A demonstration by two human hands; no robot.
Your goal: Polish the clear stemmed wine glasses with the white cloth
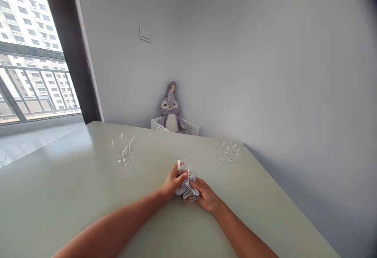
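Observation:
Near the middle of the pale green table (141, 218), a clear glass (184, 166) is held between both hands. My left hand (174, 180) is wrapped round its upper part, thumb toward the cloth. A light grey cloth (186, 189) is bunched round the lower part of the glass. My right hand (206, 196) grips the cloth and the glass near its foot, which shows just below the cloth. Some fingertips are hidden behind the glass and cloth.
Stemmed glasses (123, 160) stand at the left of the table, and several more small glasses (230, 151) at the right back. Behind the far edge, a plush rabbit (171, 110) sits in a white basket (193, 129). Grey walls border the back and right.

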